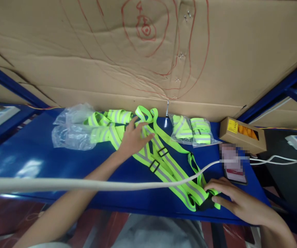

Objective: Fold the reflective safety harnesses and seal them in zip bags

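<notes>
A neon-yellow reflective vest (pixel 172 168) made of grey-striped elastic straps lies stretched diagonally across the blue table, with two black slide buckles midway. My left hand (pixel 134 136) is over its far end, fingers spread and touching the straps near a standing loop. At the near right end, my right hand (pixel 231 198) has its fingers curled round the strap end and a dark piece partly hidden there. Beyond my left hand lie more folded neon straps (pixel 119 116). Clear plastic bags (pixel 73 134) rest to their left.
Bagged neon straps (pixel 191 131) lie at the back, beside an open cardboard box (pixel 241 134). A phone (pixel 236 175) is near my right hand. A white cable (pixel 138 186) crosses the view in front of my arms. Marked cardboard (pixel 112 79) stands behind the table (pixel 68 165).
</notes>
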Demonstrator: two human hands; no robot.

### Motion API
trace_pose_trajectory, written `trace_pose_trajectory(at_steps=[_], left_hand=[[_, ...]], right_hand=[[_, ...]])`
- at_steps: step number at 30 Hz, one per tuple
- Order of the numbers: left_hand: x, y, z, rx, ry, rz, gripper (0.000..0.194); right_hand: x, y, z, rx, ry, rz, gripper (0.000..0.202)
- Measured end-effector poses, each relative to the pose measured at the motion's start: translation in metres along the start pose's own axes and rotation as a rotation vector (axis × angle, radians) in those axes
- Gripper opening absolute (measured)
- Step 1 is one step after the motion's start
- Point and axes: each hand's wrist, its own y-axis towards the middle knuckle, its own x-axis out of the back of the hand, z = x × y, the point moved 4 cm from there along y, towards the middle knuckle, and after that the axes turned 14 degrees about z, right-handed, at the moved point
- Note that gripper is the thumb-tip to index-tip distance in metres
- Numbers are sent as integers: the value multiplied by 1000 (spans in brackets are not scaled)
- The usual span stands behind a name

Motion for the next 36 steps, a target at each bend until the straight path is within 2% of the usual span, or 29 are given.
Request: trace_pose_trajectory(at_steps=[2, 4, 8, 10, 12, 13, 14, 15, 17, 19, 22, 25, 27, 29, 33, 36], left_hand=[[0, 3, -4, 88, 275, 39, 47], [4, 6, 1, 165, 413, 63, 44], [28, 7, 21, 262, 413, 48, 41], [38, -3, 15, 218, 394, 29, 39], [37, -26, -12, 14, 349, -28, 39], [30, -43, -33, -165, 295, -30, 39], [19, -64, -57, -392, 257, -27, 37], [5, -84, -79, -565, 220, 38, 35], [-28, -120, -115, -817, 220, 167, 45], [-54, -133, -135, -880, 222, 212, 51], [-73, -114, -144, -865, 216, 249, 56], [-76, -83, -145, -939, 197, 279, 59], [-76, -71, -143, -1023, 186, 286, 58], [-77, -65, -138, -1060, 182, 274, 55], [-78, -66, -128, -1049, 225, 196, 49], [-77, -68, -129, -1048, 239, 227, 37]], right_hand=[[0, 0, 1, 8, -7, 36, 34], [-1, -3, -1, 9, 2, 62, 33], [0, -10, -3, 19, 46, 120, 28], [2, -10, 2, 44, 52, 148, 26], [5, -9, 10, 69, 48, 160, 24], [6, -8, 13, 78, 45, 161, 24], [8, -6, 15, 83, 41, 156, 23], [9, -6, 17, 86, 37, 149, 23], [9, -5, 20, 95, 23, 138, 23], [8, -6, 23, 111, -2, 140, 23], [5, -7, 34, 148, -78, 149, 25], [4, -10, 50, 176, -201, 112, 34], [3, -11, 57, 172, -284, 60, 40], [0, -13, 59, 179, -337, 1, 42], [-12, -13, 55, 234, -324, -78, 43], [-22, -10, 53, 209, -353, -136, 53]])
